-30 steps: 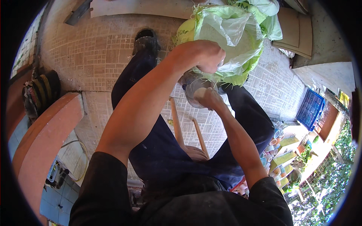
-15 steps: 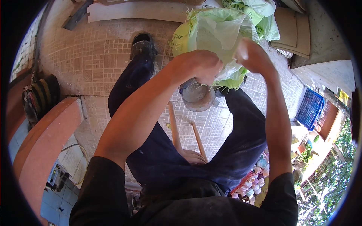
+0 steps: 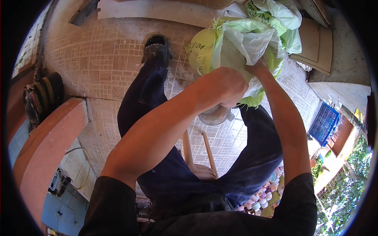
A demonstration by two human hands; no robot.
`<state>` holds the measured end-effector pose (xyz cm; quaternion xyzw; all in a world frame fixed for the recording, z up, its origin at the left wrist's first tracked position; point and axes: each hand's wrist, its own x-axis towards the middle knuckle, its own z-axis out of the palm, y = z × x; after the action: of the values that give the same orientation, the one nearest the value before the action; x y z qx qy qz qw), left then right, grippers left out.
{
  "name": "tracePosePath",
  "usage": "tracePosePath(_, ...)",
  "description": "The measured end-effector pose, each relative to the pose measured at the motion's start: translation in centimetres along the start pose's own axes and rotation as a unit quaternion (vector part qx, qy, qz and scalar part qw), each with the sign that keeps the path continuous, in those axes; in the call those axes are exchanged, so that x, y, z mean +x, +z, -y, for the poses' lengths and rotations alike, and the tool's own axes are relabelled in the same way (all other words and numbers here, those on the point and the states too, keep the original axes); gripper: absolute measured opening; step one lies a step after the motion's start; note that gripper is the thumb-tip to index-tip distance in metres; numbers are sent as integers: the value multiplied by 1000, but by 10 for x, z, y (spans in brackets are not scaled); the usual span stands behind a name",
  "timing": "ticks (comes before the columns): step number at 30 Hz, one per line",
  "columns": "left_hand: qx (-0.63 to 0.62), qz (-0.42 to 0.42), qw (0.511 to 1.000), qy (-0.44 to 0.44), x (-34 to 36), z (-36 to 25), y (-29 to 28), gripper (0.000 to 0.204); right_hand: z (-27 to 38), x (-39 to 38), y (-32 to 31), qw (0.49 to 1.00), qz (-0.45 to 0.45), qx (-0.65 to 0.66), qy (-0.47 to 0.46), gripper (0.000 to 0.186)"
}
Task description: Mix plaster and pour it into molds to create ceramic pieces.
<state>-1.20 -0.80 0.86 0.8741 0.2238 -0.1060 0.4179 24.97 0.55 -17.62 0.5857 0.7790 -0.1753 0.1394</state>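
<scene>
Ahead of me stands a yellow-green woven sack with a frayed rim and dark print. Inside its mouth is a loose white plastic liner, and pale grey material shows within. My left hand is closed in a fist at the sack's near edge; its fingertips are hidden. My right hand is closed on the liner inside the mouth, with its fingers partly covered. Below my left hand, a round grey dusty container sits on the floor between my feet, partly hidden.
More green-and-white sacks lie behind. A low wooden stool is beneath me. Small pastel-coloured cups are piled by my right thigh. A blue crate lies far right, and a curved orange wall is at left.
My right hand has come down into the sack's mouth. My left hand has shifted slightly right and down, covering more of the grey container. The liner has folded over toward me.
</scene>
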Motion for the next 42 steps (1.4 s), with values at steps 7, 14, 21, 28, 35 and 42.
tracePosePath(7, -2, -24, 1000, 3, 3, 2, 9, 16, 62, 24, 14, 994, 60, 76, 50, 65)
tracePosePath(14, 4, -24, 1000, 7, 0, 1, 8, 13, 112, 45, 10, 954, 46, 296, 32, 69)
tracePosePath(21, 17, 25, 999, 22, 13, -1, 4, 14, 94, 55, 30, 845, 39, 533, -25, 73)
tracePosePath(28, -19, 38, 999, 12, 16, 6, 8, 12, 71, -3, 1, 835, -42, 549, 2, 65)
tracePosePath(35, -18, 85, 996, -3, 15, 3, 4, 17, 89, -47, -54, 854, -173, 489, -40, 83)
tracePosePath(42, -31, 77, 996, -20, 15, 3, 4, 15, 88, -58, -74, 869, -203, 450, -11, 78)
